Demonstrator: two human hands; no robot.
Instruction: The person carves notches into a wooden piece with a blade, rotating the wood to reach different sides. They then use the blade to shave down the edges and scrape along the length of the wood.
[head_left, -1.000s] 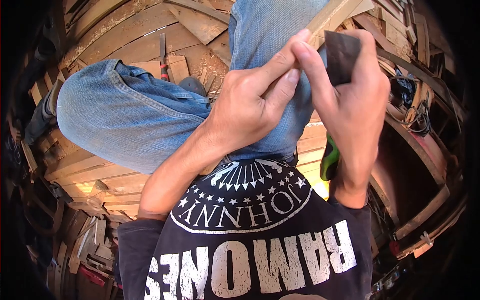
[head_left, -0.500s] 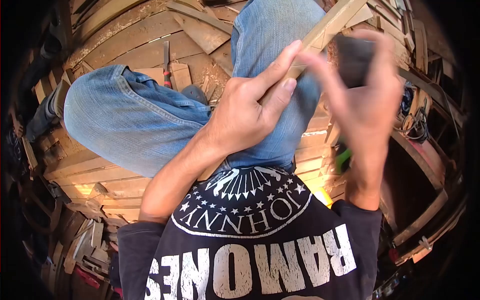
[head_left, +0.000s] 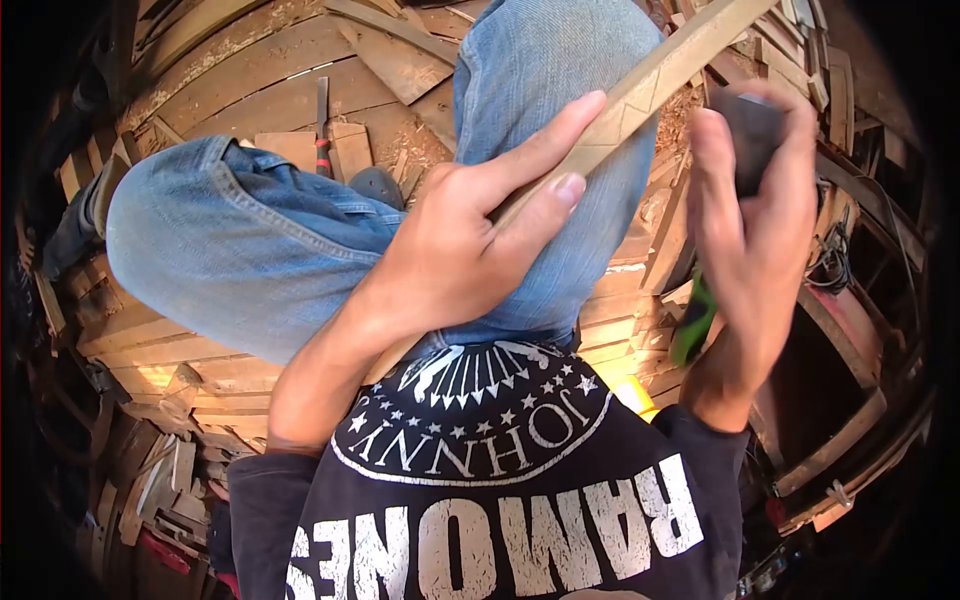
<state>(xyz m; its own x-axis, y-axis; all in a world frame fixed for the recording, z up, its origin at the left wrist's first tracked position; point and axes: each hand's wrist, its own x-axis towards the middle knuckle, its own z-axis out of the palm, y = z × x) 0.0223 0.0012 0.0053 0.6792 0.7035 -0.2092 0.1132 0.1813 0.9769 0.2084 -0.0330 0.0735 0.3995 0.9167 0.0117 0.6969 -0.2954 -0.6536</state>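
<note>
My left hand (head_left: 460,235) is closed around a long wooden strip (head_left: 655,88), which runs diagonally over my right knee. Pencil-like zigzag lines mark the strip's upper face, just past my fingertips. Off to the right, my right hand (head_left: 755,225) grips a dark grey, block-like piece (head_left: 755,135), perhaps a sanding block; motion blurs it a little. That piece is apart from the strip. The strip's lower part passes beneath my left hand and forearm.
A chisel (head_left: 322,130) with a red and black handle lies on the boards beyond my left leg. Offcuts (head_left: 395,60) and shavings surround it. A green object (head_left: 695,320) is beside my right forearm. Dark cables (head_left: 832,255) and curved wooden pieces are at right.
My right hand has swung away from the strip, further right, with the dark piece still in it. My left hand and the strip have shifted slightly, and the marked lines show more fully.
</note>
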